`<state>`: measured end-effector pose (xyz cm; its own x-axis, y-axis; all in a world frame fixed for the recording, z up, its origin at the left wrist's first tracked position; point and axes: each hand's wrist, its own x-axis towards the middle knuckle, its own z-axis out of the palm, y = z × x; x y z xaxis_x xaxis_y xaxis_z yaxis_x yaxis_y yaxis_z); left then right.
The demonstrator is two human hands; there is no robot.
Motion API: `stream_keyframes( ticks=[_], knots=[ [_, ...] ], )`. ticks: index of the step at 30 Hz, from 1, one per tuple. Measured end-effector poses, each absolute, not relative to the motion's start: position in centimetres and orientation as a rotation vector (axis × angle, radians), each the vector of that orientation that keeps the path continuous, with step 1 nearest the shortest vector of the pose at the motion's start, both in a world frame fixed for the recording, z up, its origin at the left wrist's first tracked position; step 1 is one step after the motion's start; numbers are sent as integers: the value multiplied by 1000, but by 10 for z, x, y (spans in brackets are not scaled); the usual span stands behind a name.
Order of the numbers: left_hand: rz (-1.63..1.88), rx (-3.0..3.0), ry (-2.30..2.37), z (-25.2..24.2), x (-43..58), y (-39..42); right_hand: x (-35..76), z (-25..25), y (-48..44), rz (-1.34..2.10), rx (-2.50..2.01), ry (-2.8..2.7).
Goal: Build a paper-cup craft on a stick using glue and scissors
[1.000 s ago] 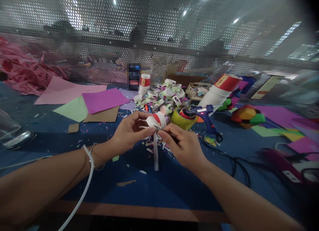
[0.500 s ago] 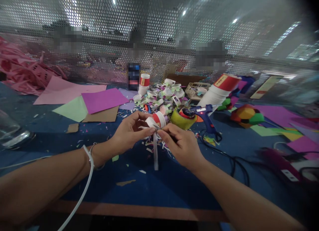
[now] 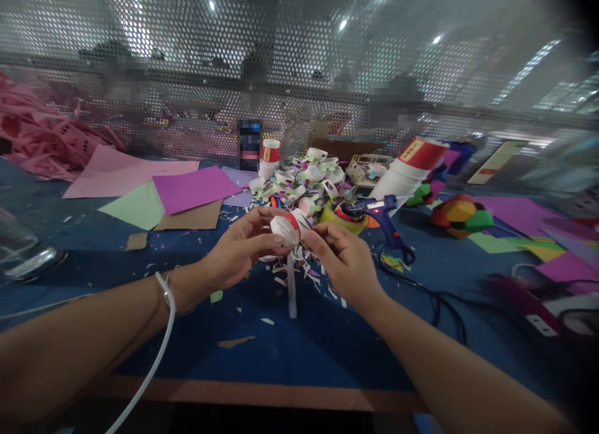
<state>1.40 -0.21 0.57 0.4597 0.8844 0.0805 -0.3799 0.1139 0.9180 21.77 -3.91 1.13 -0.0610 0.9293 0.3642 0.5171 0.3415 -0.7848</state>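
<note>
A small white paper cup [image 3: 284, 231] with a red band lies on its side, gripped between the thumb and fingers of my left hand [image 3: 246, 244]. My right hand [image 3: 344, 259] is closed in a pinch at the cup's right end. A thin grey metal blade [image 3: 306, 219] shows by its fingertips; its handle is hidden, so the kind of tool is unclear. Below the cup, a narrow whitish strip [image 3: 292, 290] extends toward me. Behind my hands sits a heap of cut cup pieces and paper rings [image 3: 313, 178].
A blue glue gun [image 3: 381, 216] rests in a yellow-green holder [image 3: 337, 219], its black cord running right. Stacked paper cups [image 3: 412, 166] lean behind it. Coloured paper sheets [image 3: 196, 188] lie left, near a drinking glass [image 3: 23, 247]. Paper scraps litter the blue table [image 3: 187, 340].
The cup has turned in my left hand, so its white end now faces more toward me. My right fingers and the blade have shifted slightly to the right along the cup.
</note>
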Motion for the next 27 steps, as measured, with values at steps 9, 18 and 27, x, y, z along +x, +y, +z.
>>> stream_keyframes(
  ticks=[9,18,27],
  knots=[
    [980,1212,563,6,16,-4,216,12,-41,821,-1092,-1627],
    [897,1353,545,-4,15,-2,213,14,-41,867,-1013,-1769],
    [923,1184,654,2,12,6,218,17,-42,851,-972,-1752]
  ],
)
